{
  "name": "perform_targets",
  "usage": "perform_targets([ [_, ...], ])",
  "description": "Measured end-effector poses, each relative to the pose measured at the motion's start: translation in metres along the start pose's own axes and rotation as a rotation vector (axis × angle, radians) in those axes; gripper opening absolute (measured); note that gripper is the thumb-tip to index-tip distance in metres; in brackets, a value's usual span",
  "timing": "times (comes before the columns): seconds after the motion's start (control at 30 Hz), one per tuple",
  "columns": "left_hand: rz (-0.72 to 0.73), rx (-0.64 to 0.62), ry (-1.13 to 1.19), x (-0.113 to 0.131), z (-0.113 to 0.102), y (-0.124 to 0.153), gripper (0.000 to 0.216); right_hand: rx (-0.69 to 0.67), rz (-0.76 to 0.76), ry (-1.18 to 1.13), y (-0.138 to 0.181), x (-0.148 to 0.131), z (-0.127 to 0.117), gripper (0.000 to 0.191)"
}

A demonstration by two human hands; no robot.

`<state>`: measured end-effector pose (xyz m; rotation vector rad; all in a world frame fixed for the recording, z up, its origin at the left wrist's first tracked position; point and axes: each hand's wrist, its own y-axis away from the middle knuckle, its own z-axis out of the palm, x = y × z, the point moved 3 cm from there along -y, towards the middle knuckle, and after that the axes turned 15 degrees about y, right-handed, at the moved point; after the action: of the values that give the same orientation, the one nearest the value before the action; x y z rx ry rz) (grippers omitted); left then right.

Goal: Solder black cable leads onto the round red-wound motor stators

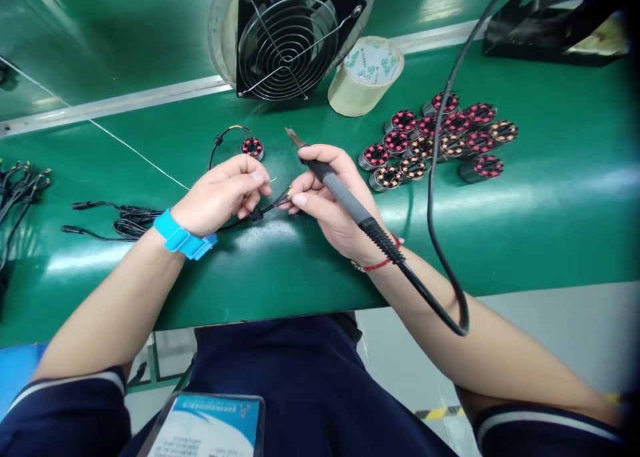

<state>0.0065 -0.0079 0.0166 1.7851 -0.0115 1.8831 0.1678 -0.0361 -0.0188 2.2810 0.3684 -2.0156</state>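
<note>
My right hand [340, 204] is closed round a grey-handled soldering iron [345, 194], its tip pointing up and left, off the table. The thumb and fingertips of this hand also pinch the thin wire ends of a black cable [270, 207]. My left hand [225, 194], with a blue wrist strap [183, 237], pinches solder wire [145, 157]; a short end sticks out past its fingertips. Just beyond the left hand lies a small motor stator [252, 148] with red windings and a black lead. The cable's coiled part [135, 220] rests left of that wrist.
A fan with a wire guard [287, 57] stands at the back, beside a roll of clear tape [365, 77]. Several stators [425, 147] are grouped at the right. More cables [20, 190] lie far left. The iron's cord [433, 197] hangs over my right forearm.
</note>
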Motion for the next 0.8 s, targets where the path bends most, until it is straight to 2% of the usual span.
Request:
perform_targets([
  [0.13,0.018,-0.016,-0.099,0.0,0.005,0.003,0.01,-0.051,0.027,-0.112,0.0,0.0,0.004,0.052],
  [0.23,0.051,-0.017,-0.146,0.003,0.01,0.007,0.01,-0.04,0.063,-0.158,0.0,0.0,0.005,0.054],
  [0.5,0.058,-0.035,-0.184,0.001,0.011,0.008,0.014,0.005,0.109,-0.097,0.001,-0.003,0.005,0.06],
  [0.7,0.062,-0.035,-0.162,0.001,0.012,0.008,0.011,0.043,0.001,-0.083,0.003,-0.006,0.005,0.052],
  [0.8,0.01,-0.083,-0.093,0.002,0.013,0.01,0.012,0.06,-0.059,-0.039,0.004,-0.008,0.003,0.046],
])
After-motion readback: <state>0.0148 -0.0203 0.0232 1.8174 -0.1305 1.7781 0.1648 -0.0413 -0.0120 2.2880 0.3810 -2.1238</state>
